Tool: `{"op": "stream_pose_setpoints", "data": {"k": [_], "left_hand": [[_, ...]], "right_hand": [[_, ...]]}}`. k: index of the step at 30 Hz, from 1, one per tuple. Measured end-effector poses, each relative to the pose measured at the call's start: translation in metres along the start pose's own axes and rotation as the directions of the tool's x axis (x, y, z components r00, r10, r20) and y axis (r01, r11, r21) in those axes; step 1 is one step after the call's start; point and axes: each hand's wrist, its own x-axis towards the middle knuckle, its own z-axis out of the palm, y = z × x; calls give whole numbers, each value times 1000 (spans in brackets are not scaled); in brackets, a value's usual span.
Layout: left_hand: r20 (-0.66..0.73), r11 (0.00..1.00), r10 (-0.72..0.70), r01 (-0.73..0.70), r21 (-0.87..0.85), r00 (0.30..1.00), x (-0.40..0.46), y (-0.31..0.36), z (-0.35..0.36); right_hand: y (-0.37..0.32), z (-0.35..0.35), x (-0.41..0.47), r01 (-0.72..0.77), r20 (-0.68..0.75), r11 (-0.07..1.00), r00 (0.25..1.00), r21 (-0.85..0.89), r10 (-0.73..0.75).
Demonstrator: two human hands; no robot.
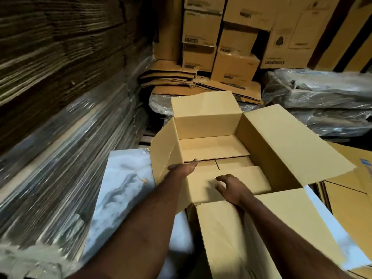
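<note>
One plain brown cardboard box [261, 141] stands open on a grey-white marbled slab [124, 178]. The left hand [181, 169] grips its left wall, thumb inside; the right hand [231, 188] rests loose, half-bent fingers on the near inner flap [247, 175]. Stacked brown cartons [235, 67] stand behind.

One legible mark: "Crompton", printed upside down in dark letters along the lower edge of a tall carton [282, 47] in the rear stack. Dark label blocks on the neighbouring small cartons [234, 65] are too blurred to read.

Left hand [181, 170] forward (thumb out) — right hand [231, 190] loosely curled.
</note>
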Motion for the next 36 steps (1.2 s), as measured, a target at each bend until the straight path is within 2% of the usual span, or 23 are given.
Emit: {"op": "stream_pose_setpoints", "data": {"k": [2,4,7,10,14,18,21,27,31,36], "left_hand": [[30,992,73,-70,-104,997,16,3,2],[-5,973,38,-38,-227,999,29,3,5],[-192,970,-110,64,-233,975,22,3,19],[-312,968,-83,3,-249,946,-3,7,17],[-310,889,58,-191,-417,949,-8,11,7],[-305,770,218,-356,-530,927,-26,17,5],[-274,640,329,-427,-639,904,-46,24,4],[-231,537,450,-468,-702,862,-104,61,-5],[-229,494,463,-464,-735,856,-126,75,-6],[-236,463,456,-455,-760,858,-137,84,-9]], "right_hand": [[0,3,0,-4,27,1000,1000,-10,4],[0,4,-1,-7,30,1000,1000,-19,8],[1,2,-2,-28,37,999,999,-24,29],[-2,2,0,-70,145,997,987,-19,72],[-12,-9,3,-124,246,992,963,32,113],[-3,-30,12,-89,373,976,914,-198,159],[7,-39,27,-124,388,949,891,-289,234],[15,-49,41,-184,260,951,933,-248,248],[33,-64,66,-165,321,935,908,-315,268],[47,-76,73,-156,283,903,916,-399,283]]}}
